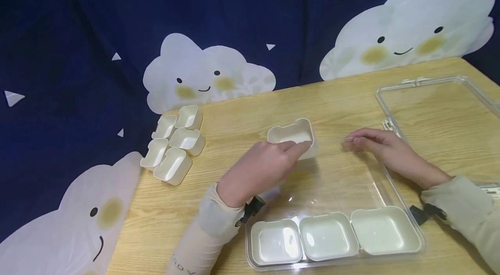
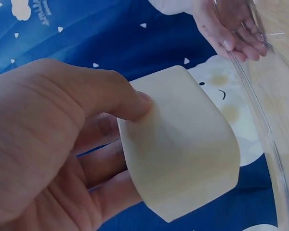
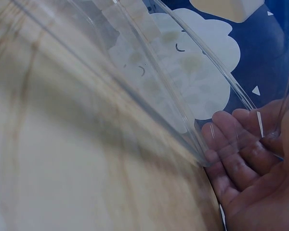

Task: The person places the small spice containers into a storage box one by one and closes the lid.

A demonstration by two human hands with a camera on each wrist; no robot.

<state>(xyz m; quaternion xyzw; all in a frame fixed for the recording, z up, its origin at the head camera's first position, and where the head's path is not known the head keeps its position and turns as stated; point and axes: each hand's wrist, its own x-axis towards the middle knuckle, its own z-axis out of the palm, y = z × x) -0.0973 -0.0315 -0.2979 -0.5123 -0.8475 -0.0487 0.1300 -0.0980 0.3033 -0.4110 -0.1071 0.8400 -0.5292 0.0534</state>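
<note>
My left hand (image 1: 259,168) pinches the rim of a small cream plastic bin (image 1: 293,133), thumb on one side and fingers on the other. It holds the bin over the far left part of a clear plastic box (image 1: 375,188). In the left wrist view, the bin's smooth outer wall (image 2: 183,139) faces the camera. My right hand (image 1: 384,151) grips the box's far right corner; through the clear wall its fingers (image 3: 236,154) show in the right wrist view. Three cream bins (image 1: 329,237) sit side by side along the box's near edge.
Several more cream bins (image 1: 173,166) stand clustered on the wooden table (image 1: 222,136) at the left. To the right of the box lies a clear framed lid (image 1: 441,114) with white clips (image 1: 388,125). A dark blue cloth with clouds (image 1: 218,1) hangs behind the table.
</note>
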